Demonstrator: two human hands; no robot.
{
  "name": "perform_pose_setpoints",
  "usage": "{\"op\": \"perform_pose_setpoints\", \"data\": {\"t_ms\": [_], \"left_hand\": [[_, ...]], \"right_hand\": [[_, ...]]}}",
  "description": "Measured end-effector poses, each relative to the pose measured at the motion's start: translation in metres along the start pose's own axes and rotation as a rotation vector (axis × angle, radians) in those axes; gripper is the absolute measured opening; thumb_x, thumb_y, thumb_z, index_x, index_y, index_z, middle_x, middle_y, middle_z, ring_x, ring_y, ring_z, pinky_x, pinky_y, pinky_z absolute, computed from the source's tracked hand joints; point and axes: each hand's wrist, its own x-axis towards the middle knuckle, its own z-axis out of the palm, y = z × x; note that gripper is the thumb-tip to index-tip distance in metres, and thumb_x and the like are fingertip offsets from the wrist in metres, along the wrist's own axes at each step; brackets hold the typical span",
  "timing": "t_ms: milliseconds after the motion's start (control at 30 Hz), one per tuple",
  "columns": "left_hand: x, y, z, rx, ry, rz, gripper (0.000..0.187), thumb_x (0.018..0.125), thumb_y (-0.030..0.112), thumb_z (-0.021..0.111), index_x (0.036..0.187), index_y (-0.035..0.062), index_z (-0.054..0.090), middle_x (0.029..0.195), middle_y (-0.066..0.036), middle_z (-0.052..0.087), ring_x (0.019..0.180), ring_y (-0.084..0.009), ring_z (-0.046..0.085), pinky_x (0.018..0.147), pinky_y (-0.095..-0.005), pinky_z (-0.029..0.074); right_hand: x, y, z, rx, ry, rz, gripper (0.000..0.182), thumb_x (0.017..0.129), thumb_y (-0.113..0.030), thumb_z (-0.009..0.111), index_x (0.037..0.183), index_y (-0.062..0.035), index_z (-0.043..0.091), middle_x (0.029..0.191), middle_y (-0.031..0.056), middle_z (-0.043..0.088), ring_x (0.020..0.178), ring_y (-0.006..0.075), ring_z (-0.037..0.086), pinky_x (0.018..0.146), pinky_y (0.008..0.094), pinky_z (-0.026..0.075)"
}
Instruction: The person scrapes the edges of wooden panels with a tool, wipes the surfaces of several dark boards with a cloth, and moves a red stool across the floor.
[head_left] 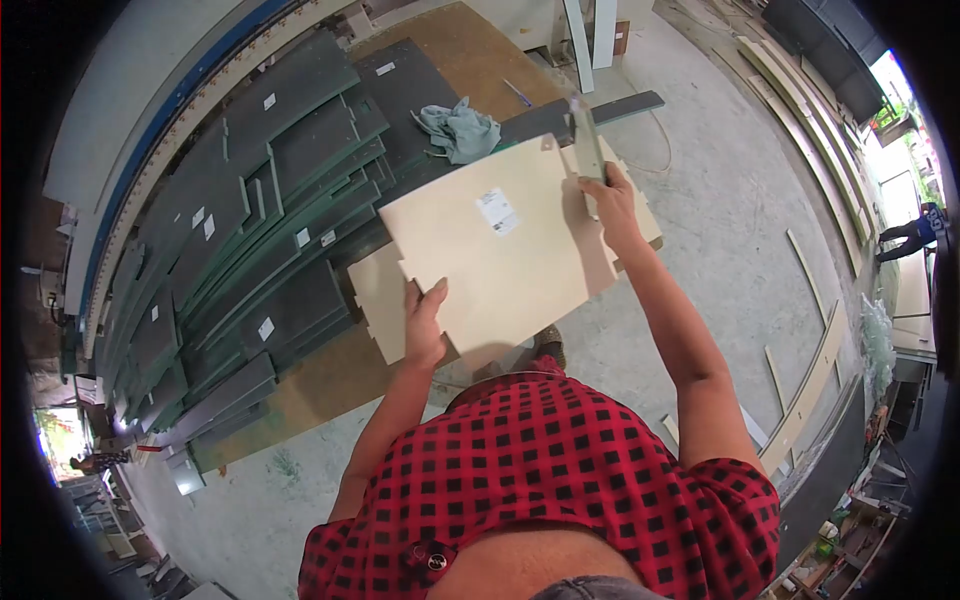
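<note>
I hold a pale beige board [500, 250] flat in front of me; it has a notched near-left edge and a white label [497, 211] on top. My left hand [424, 326] grips its near edge. My right hand [605, 200] presses a narrow grey tool or strip [586, 145] against the board's far right edge. A second beige board [378, 300] lies just beneath it, sticking out at the left.
Several dark green-grey panels [270, 210] with small white labels are stacked on a low brown platform [470, 50] at left. A grey rag [460, 130] lies on them. Long strips [810, 380] lie on the concrete floor at right. A person [910, 232] bends at far right.
</note>
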Motion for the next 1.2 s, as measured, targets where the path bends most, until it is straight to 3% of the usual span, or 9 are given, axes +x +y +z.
{"op": "perform_pose_setpoints", "data": {"t_ms": [233, 333, 700, 867, 1033, 1200], "left_hand": [[0.063, -0.089, 0.052, 0.036, -0.059, -0.161, 0.055, 0.081, 0.019, 0.060, 0.126, 0.0002, 0.036, 0.117, -0.013, 0.050, 0.106, -0.0231, 0.053, 0.088, -0.0363, 0.047], [0.074, -0.103, 0.073, 0.007, -0.042, -0.250, 0.055, 0.081, 0.020, 0.063, 0.126, 0.0005, 0.038, 0.116, -0.011, 0.050, 0.109, -0.0197, 0.049, 0.091, -0.0326, 0.042], [0.113, -0.120, 0.103, -0.024, 0.007, -0.325, 0.045, 0.081, 0.020, 0.066, 0.117, 0.0008, 0.047, 0.106, -0.008, 0.057, 0.097, -0.0170, 0.056, 0.082, -0.0311, 0.047], [0.120, -0.125, 0.105, -0.016, 0.007, -0.356, 0.047, 0.081, 0.020, 0.066, 0.118, -0.0007, 0.046, 0.106, -0.009, 0.056, 0.097, -0.0167, 0.056, 0.079, -0.0315, 0.048], [0.123, -0.134, 0.103, -0.026, 0.000, -0.327, 0.060, 0.082, 0.022, 0.064, 0.128, -0.0002, 0.032, 0.115, -0.012, 0.052, 0.102, -0.0188, 0.054, 0.083, -0.0327, 0.047], [0.126, -0.141, 0.097, 0.058, -0.020, -0.314, 0.062, 0.082, 0.028, 0.065, 0.128, -0.0004, 0.034, 0.117, -0.012, 0.052, 0.108, -0.0217, 0.052, 0.088, -0.0349, 0.045]], "right_hand": [[0.062, 0.038, -0.079, -0.258, 0.064, 0.056, 0.020, 0.071, -0.016, 0.063, 0.085, -0.0035, 0.056, 0.073, 0.0059, 0.055, 0.067, 0.0164, 0.048, 0.062, 0.0293, 0.039], [0.083, 0.051, -0.096, -0.404, 0.072, 0.104, 0.023, 0.070, -0.020, 0.062, 0.085, -0.0041, 0.056, 0.071, 0.0072, 0.054, 0.067, 0.0191, 0.048, 0.063, 0.0308, 0.039], [0.128, 0.079, -0.111, -0.530, 0.047, 0.212, 0.024, 0.068, -0.021, 0.062, 0.084, -0.0046, 0.056, 0.069, 0.0100, 0.055, 0.066, 0.0230, 0.052, 0.061, 0.0354, 0.040], [0.144, 0.084, -0.109, -0.464, 0.048, 0.185, 0.024, 0.068, -0.020, 0.062, 0.084, -0.0034, 0.055, 0.070, 0.0098, 0.055, 0.066, 0.0227, 0.051, 0.062, 0.0344, 0.040], [0.149, 0.091, -0.106, -0.435, 0.057, 0.165, 0.023, 0.068, -0.018, 0.062, 0.085, -0.0028, 0.056, 0.071, 0.0098, 0.055, 0.068, 0.0211, 0.050, 0.063, 0.0326, 0.039], [0.143, 0.097, -0.110, -0.345, 0.091, 0.138, 0.023, 0.069, -0.014, 0.062, 0.087, 0.0008, 0.058, 0.075, 0.0050, 0.056, 0.070, 0.0147, 0.048, 0.063, 0.0289, 0.039]]}}
